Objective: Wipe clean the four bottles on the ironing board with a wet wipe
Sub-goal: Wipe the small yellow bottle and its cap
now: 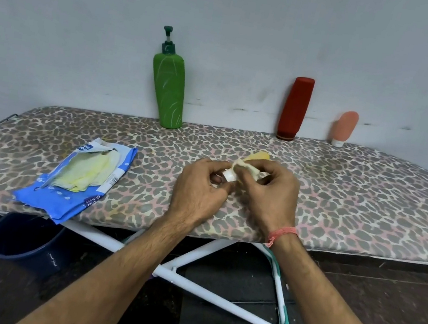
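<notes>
My left hand (199,187) grips the white cap end of a small yellow bottle (260,156) above the middle of the leopard-print ironing board (369,203). My right hand (269,195) pinches a pale wet wipe (245,168) wrapped over the bottle near its cap. Most of the bottle is hidden by my fingers. Against the wall at the back stand a green pump bottle (168,90), a red bottle (295,109) on its cap, and a small pink tube (344,128) on its white cap.
A blue wet wipe pack (77,168) lies open at the board's front left, overhanging the edge. Below the board are its white crossed legs (191,262) and a dark blue bucket (23,241) on the floor at the left.
</notes>
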